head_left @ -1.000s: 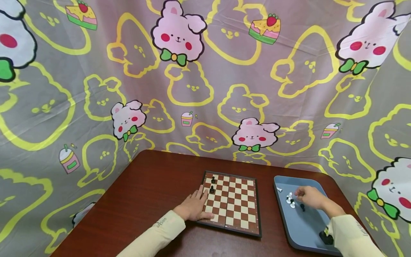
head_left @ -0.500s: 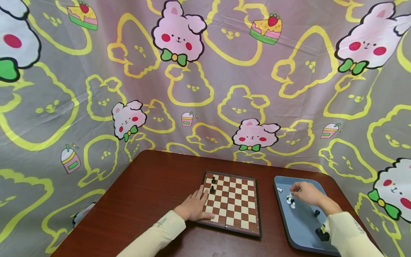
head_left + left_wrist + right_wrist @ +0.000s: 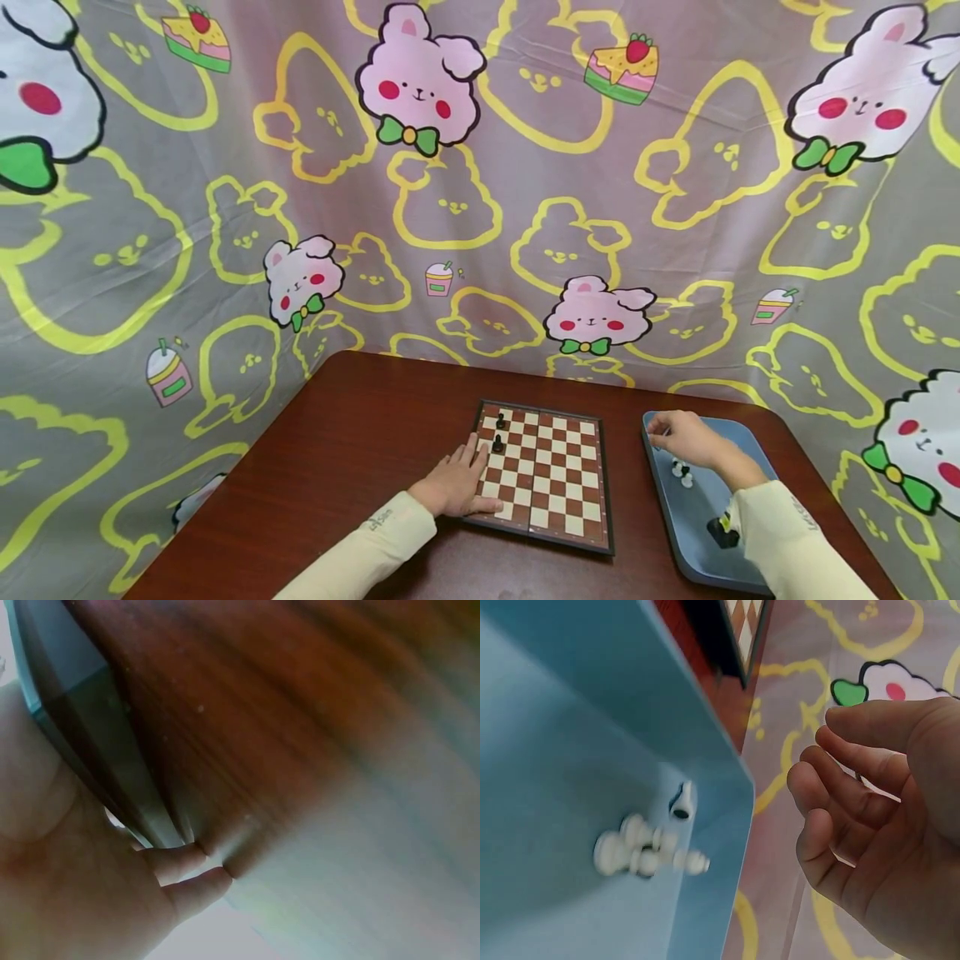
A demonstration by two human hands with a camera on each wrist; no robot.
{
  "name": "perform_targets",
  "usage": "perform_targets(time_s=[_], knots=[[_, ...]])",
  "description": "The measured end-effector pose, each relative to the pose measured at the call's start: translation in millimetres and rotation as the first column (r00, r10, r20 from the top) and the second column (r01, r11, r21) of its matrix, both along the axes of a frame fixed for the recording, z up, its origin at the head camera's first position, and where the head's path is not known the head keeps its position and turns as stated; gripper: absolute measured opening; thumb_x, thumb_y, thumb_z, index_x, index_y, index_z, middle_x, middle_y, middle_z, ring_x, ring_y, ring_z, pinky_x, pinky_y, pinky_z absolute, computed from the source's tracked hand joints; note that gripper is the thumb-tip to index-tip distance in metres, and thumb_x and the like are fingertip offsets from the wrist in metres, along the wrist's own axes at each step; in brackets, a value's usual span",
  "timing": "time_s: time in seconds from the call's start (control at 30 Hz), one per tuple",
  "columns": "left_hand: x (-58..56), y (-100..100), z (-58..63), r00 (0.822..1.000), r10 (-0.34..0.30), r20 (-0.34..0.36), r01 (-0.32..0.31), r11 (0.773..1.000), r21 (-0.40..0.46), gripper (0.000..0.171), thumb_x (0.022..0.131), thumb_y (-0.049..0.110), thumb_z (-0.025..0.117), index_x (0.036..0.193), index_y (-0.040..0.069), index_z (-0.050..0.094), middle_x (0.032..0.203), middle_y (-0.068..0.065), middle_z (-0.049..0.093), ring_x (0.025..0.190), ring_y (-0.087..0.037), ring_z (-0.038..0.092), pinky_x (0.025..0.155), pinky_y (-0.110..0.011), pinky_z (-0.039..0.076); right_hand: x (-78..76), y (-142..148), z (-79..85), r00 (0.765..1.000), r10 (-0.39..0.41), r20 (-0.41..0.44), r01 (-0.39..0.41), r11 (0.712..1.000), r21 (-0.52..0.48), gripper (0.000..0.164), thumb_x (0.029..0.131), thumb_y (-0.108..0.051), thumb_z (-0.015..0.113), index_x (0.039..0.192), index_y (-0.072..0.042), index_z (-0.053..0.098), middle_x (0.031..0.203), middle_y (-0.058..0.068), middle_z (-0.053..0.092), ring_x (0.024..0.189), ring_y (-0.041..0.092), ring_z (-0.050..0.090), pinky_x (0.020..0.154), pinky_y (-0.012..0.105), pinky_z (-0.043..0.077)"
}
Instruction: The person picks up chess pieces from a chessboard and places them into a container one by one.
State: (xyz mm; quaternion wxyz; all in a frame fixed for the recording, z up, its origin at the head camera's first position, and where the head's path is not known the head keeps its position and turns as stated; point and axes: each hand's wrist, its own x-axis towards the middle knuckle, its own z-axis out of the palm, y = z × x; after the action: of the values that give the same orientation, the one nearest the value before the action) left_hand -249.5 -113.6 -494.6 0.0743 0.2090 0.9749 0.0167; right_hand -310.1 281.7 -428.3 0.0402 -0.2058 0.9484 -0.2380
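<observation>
A brown-and-cream chessboard (image 3: 555, 483) lies on the table, with two black pieces (image 3: 498, 433) standing near its far left corner. My left hand (image 3: 459, 483) rests flat on the board's left edge, fingers straight; the left wrist view shows only its palm (image 3: 75, 900) pressed against the board's rim. My right hand (image 3: 675, 435) hovers over the far left corner of the blue tray (image 3: 686, 525). Its fingers (image 3: 840, 795) are curled, and no piece shows between them. A cluster of white pieces (image 3: 681, 472) (image 3: 641, 853) and one lone white piece (image 3: 681, 801) lie in the tray (image 3: 570, 712).
The dark wooden table (image 3: 360, 450) is bare to the left of the board. A cartoon-print curtain (image 3: 480, 208) hangs close behind and around the table on both sides. The tray sits near the table's right edge.
My right hand has moved left and away across the tray, from over the pieces to its far left corner. The left hand and the board's two black pieces have stayed put.
</observation>
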Motion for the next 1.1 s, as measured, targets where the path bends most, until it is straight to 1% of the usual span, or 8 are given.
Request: perform_targets(time_s=[0.2, 0.27, 0.4, 0.6, 0.77, 0.97, 1.1], knots=[[-2.6, 1, -5.1, 1.000, 0.004, 0.013, -0.004, 1.000, 0.009, 0.100, 0.082, 0.075, 0.042, 0.151, 0.006, 0.022, 0.155, -0.020, 0.011, 0.136, -0.034, 0.029, 0.102, -0.048, 0.034, -2.4, -23, 3.3, 1.000, -0.003, -0.004, 0.003, 1.000, -0.015, 0.007, 0.088, -0.008, 0.064, 0.093, -0.004, 0.065, 0.084, 0.001, 0.063, 0.072, 0.015, 0.057, 0.060, 0.034, 0.047], [-3.7, 1, -5.9, 1.000, 0.003, 0.016, -0.003, 1.000, 0.010, 0.100, 0.082, 0.075, 0.041, 0.151, 0.006, 0.021, 0.155, -0.020, 0.009, 0.136, -0.034, 0.029, 0.102, -0.048, 0.034, -4.6, -31, 2.8, 1.000, -0.020, 0.010, 0.020, 0.999, -0.025, 0.007, 0.087, -0.008, 0.065, 0.093, -0.005, 0.066, 0.084, 0.001, 0.063, 0.071, 0.015, 0.057, 0.060, 0.034, 0.048], [-5.3, 1, -7.3, 1.000, 0.004, 0.016, -0.004, 1.000, 0.008, 0.100, 0.082, 0.075, 0.041, 0.151, 0.006, 0.020, 0.155, -0.020, 0.009, 0.136, -0.034, 0.029, 0.102, -0.048, 0.034, -10.0, -46, -1.1, 1.000, -0.021, 0.021, 0.022, 0.999, -0.036, 0.008, 0.088, -0.009, 0.064, 0.095, -0.005, 0.066, 0.086, 0.001, 0.062, 0.069, 0.014, 0.055, 0.060, 0.032, 0.046], [-5.2, 1, -6.5, 1.000, 0.007, 0.016, -0.007, 1.000, 0.011, 0.100, 0.082, 0.075, 0.043, 0.151, 0.006, 0.021, 0.155, -0.020, 0.010, 0.136, -0.034, 0.029, 0.102, -0.048, 0.034, -10.5, -73, -4.6, 0.999, 0.028, 0.024, -0.026, 0.997, -0.071, 0.010, 0.090, -0.009, 0.063, 0.099, -0.005, 0.066, 0.086, -0.001, 0.061, 0.071, 0.014, 0.055, 0.061, 0.034, 0.045], [-4.9, 0, -3.6, 1.000, 0.005, 0.015, -0.005, 1.000, 0.006, 0.100, 0.082, 0.074, 0.043, 0.151, 0.005, 0.021, 0.155, -0.020, 0.010, 0.136, -0.034, 0.029, 0.102, -0.048, 0.034, -9.0, -103, -7.7, 0.997, 0.071, 0.025, -0.068, 0.994, -0.084, 0.008, 0.089, -0.008, 0.064, 0.096, -0.006, 0.067, 0.084, -0.002, 0.060, 0.073, 0.013, 0.055, 0.062, 0.033, 0.046], [-4.6, 0, -2.3, 1.000, 0.004, 0.012, -0.004, 1.000, 0.002, 0.100, 0.082, 0.074, 0.043, 0.150, 0.004, 0.021, 0.155, -0.020, 0.010, 0.136, -0.034, 0.029, 0.102, -0.048, 0.034, -7.9, -135, -16.1, 0.989, 0.145, 0.037, -0.141, 0.985, -0.100, 0.010, 0.090, -0.010, 0.064, 0.099, -0.005, 0.067, 0.084, -0.003, 0.060, 0.072, 0.012, 0.055, 0.062, 0.032, 0.046], [-4.1, 0, -3.3, 1.000, 0.001, 0.006, -0.001, 1.000, -0.004, 0.101, 0.082, 0.075, 0.043, 0.150, 0.003, 0.022, 0.155, -0.021, 0.012, 0.135, -0.034, 0.031, 0.101, -0.047, 0.035, -7.3, -154, -22.6, 0.984, 0.167, 0.062, -0.159, 0.979, -0.125, 0.012, 0.091, -0.011, 0.064, 0.100, -0.005, 0.066, 0.084, -0.003, 0.061, 0.073, 0.012, 0.056, 0.062, 0.033, 0.046]])
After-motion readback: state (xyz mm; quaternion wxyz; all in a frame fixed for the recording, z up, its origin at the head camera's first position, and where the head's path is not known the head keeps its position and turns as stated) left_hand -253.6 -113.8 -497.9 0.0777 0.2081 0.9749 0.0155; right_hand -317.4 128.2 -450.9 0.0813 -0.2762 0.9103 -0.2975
